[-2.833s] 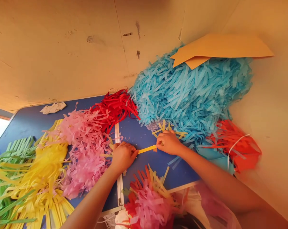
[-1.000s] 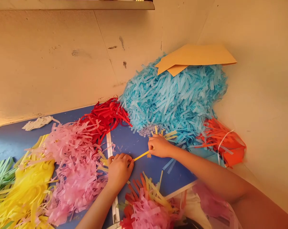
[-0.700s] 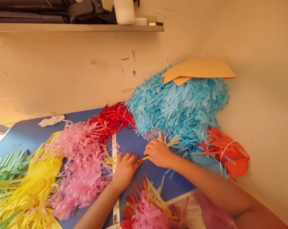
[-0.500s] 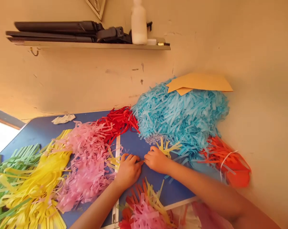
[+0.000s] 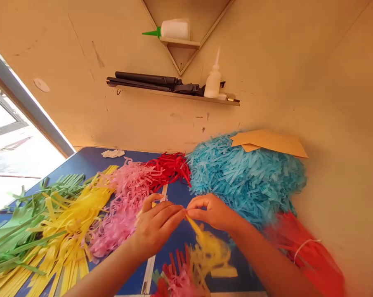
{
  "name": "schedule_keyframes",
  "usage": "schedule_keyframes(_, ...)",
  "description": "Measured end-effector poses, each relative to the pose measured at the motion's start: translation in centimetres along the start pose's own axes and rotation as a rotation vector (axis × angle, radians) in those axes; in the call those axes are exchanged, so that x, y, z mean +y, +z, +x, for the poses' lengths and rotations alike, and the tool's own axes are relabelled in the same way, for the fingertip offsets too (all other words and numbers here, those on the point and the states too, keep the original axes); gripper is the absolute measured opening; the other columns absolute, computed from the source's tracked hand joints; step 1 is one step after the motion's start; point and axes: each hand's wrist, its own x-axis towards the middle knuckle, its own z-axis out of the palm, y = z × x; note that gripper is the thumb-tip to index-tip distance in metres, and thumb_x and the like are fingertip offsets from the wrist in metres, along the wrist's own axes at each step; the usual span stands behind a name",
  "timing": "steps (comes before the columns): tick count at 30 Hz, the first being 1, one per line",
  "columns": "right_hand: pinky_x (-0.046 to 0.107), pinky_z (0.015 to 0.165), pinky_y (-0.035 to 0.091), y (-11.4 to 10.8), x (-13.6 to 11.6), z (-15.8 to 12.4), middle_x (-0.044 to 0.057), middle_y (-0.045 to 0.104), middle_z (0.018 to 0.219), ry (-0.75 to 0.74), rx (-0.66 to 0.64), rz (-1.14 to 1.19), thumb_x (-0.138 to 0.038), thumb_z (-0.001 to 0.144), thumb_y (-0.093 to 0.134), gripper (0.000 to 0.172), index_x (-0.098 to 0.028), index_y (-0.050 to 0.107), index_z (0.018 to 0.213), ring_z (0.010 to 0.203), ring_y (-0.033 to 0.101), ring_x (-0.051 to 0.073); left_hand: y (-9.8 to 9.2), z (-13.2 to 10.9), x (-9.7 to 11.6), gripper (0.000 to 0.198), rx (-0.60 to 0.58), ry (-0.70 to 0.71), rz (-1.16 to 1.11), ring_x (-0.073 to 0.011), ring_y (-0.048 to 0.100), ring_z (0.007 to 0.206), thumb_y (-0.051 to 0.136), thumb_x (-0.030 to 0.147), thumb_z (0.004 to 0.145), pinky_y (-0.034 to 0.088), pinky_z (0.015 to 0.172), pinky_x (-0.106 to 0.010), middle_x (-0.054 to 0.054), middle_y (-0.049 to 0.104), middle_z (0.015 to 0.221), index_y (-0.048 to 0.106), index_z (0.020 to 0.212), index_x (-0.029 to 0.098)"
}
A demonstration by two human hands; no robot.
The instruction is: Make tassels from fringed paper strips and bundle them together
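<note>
A piece of yellow fringed paper (image 5: 209,247) hangs from the point where my two hands meet, its loose strips blurred. The fingertips of my left hand (image 5: 158,225) are closed on it, with a bit of yellow showing behind that hand. My right hand (image 5: 211,210) pinches the same paper from the other side, thumb against fingers. Fingertips of both hands touch or nearly touch. Below them lies a mixed bunch of pink, red and yellow fringe (image 5: 182,280).
On the blue table (image 5: 90,159) lie green fringe (image 5: 16,235), yellow fringe (image 5: 78,210), pink fringe (image 5: 121,214), red fringe (image 5: 171,169) and a blue fringed mass (image 5: 251,177) topped by orange paper (image 5: 270,140). A red bundle (image 5: 310,255) sits right. Above, a shelf (image 5: 174,95) holds a white bottle (image 5: 213,82).
The view has tilted up and shifted left. My hands have come closer together, and the yellow fringe on the right side has swung from above my right hand to below it.
</note>
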Motion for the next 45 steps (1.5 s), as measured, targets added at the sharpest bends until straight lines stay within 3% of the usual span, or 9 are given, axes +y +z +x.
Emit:
schedule_keyframes(4,0.021,0.053,0.034,1.6,-0.1,0.2,-0.004,0.056,0.061,0.123,-0.035,0.450,-0.050,0.065,0.083,0.037,-0.016,0.068,0.067,0.055,0.045,0.009,-0.7,-0.1,1.4,0.017,0.077,-0.110,-0.075,-0.0140,0.070,0.079,0.053,0.009,0.093,0.036,0.101,-0.038,-0.003,0.077,0.091,0.065,0.103,0.017)
schedule_keyframes(12,0.020,0.048,0.037,6.5,2.6,-0.6,-0.003,0.061,0.061,-0.001,0.192,0.627,-0.038,0.078,0.078,0.023,-0.018,0.067,0.074,0.049,0.053,0.009,-0.2,-2.6,4.1,0.014,0.151,-0.657,-0.345,-0.0165,0.066,0.075,0.059,0.017,0.090,0.051,0.070,-0.031,-0.003,0.069,0.080,0.072,0.092,0.023)
schedule_keyframes(17,0.021,0.047,0.044,8.8,2.4,-0.4,-0.003,0.063,0.063,0.020,0.233,0.649,-0.036,0.076,0.079,0.019,-0.022,0.066,0.079,0.051,0.062,0.013,-0.4,-4.2,4.6,0.014,0.168,-0.755,-0.463,-0.0179,0.066,0.075,0.060,0.021,0.091,0.054,0.075,-0.034,-0.003,0.071,0.079,0.074,0.093,0.025)
schedule_keyframes(21,0.024,0.051,0.049,9.3,3.4,0.9,-0.002,0.063,0.071,-0.038,0.228,0.491,-0.036,0.077,0.076,0.019,-0.021,0.065,0.071,0.052,0.060,0.012,-0.9,-6.6,3.7,0.010,0.169,-0.860,-0.555,-0.0172,0.067,0.076,0.066,0.022,0.087,0.054,0.068,-0.027,-0.002,0.072,0.080,0.075,0.089,0.027)
schedule_keyframes(27,0.029,0.074,0.052,7.0,9.9,9.3,0.005,0.070,0.087,0.191,0.345,-0.389,-0.018,0.087,0.058,0.012,-0.018,0.069,0.092,0.077,0.067,0.018,-2.1,-10.1,2.0,0.022,0.337,-1.433,-1.061,-0.0127,0.061,0.065,0.063,0.043,0.089,0.053,0.066,-0.026,0.001,0.063,0.070,0.060,0.084,0.022)
schedule_keyframes(30,0.033,0.080,0.050,7.1,12.8,13.5,0.010,0.069,0.094,0.236,0.335,-0.503,-0.012,0.082,0.063,0.011,-0.016,0.069,0.091,0.086,0.066,0.022,-1.7,-10.5,1.8,0.032,0.327,-1.575,-1.280,-0.0050,0.036,0.045,0.064,0.050,0.087,0.034,0.044,-0.016,0.009,0.042,0.057,0.052,0.081,0.021)
schedule_keyframes(34,0.035,0.080,0.048,6.8,14.1,15.3,0.012,0.069,0.088,0.264,0.309,-0.537,-0.003,0.076,0.063,0.013,-0.015,0.065,0.076,0.089,0.066,0.025,-0.6,-10.1,1.5,0.044,0.197,-1.635,-1.252,-0.0036,0.022,0.046,0.068,0.059,0.080,0.019,0.042,-0.014,0.011,0.033,0.056,0.049,0.077,0.019)
schedule_keyframes(40,0.029,0.075,0.053,4.5,11.5,7.8,0.004,0.069,0.088,0.169,0.290,-0.347,-0.010,0.085,0.055,0.015,-0.018,0.066,0.091,0.079,0.067,0.017,0.4,-8.6,1.1,0.043,-0.076,-1.493,-1.066,-0.0068,0.038,0.048,0.062,0.060,0.083,0.029,0.045,-0.018,0.003,0.053,0.062,0.058,0.076,0.018)
schedule_keyframes(45,0.027,0.071,0.054,6.9,8.4,-1.4,0.001,0.064,0.089,0.002,0.382,0.210,-0.023,0.085,0.065,0.004,-0.022,0.067,0.082,0.075,0.066,0.015,2.4,-6.3,2.3,0.022,-0.207,-1.130,-0.824,-0.0150,0.059,0.064,0.060,0.038,0.087,0.045,0.059,-0.024,-0.003,0.066,0.071,0.071,0.079,0.021)
